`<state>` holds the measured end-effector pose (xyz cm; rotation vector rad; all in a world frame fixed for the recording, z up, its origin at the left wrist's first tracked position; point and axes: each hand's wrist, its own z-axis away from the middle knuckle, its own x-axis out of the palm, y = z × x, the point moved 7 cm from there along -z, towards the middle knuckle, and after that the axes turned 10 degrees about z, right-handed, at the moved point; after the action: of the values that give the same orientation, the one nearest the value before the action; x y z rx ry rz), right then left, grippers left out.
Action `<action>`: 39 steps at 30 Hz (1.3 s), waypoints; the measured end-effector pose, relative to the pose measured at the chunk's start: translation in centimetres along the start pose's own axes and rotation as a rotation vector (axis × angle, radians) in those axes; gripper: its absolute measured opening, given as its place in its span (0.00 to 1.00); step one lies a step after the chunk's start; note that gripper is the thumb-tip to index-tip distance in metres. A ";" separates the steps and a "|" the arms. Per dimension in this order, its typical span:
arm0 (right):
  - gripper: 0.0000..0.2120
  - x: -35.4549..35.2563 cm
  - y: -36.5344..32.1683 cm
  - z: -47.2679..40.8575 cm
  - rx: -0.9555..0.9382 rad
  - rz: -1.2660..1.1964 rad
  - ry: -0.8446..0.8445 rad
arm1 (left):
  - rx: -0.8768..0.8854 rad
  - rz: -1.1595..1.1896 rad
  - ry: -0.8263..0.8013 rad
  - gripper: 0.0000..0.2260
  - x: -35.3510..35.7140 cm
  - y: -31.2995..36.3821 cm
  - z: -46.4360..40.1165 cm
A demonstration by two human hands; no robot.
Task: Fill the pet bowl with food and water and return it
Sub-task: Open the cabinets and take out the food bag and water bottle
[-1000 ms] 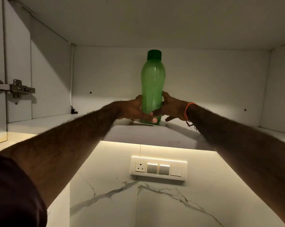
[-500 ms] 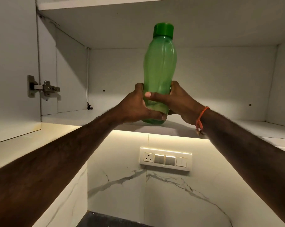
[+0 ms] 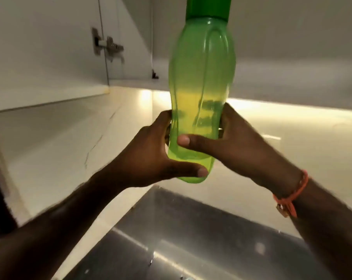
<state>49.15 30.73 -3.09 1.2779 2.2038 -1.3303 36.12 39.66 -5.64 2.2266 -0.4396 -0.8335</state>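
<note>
I'd pulled the translucent green plastic bottle with green cap [image 3: 201, 87] off the cabinet shelf; my left hand [image 3: 150, 156] and right hand [image 3: 237, 146] both gripped its base, upright above the dark counter [image 3: 191, 239]. Water step ready; bowl unseen.
</note>
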 end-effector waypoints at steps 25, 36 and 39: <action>0.41 33.9 19.6 19.5 0.440 -0.010 -0.550 | -0.725 -0.027 -0.049 0.35 8.0 -32.4 27.5; 0.45 32.9 19.9 19.7 0.519 -0.032 -0.533 | -0.572 0.050 0.045 0.49 9.1 -31.2 26.9; 0.49 31.0 19.5 19.9 0.490 -0.017 -0.499 | -0.495 -0.032 0.085 0.62 8.5 -29.0 26.9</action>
<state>42.76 35.21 -44.05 0.9144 1.6055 -2.0174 26.03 41.82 -44.82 1.8036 -0.1350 -0.7635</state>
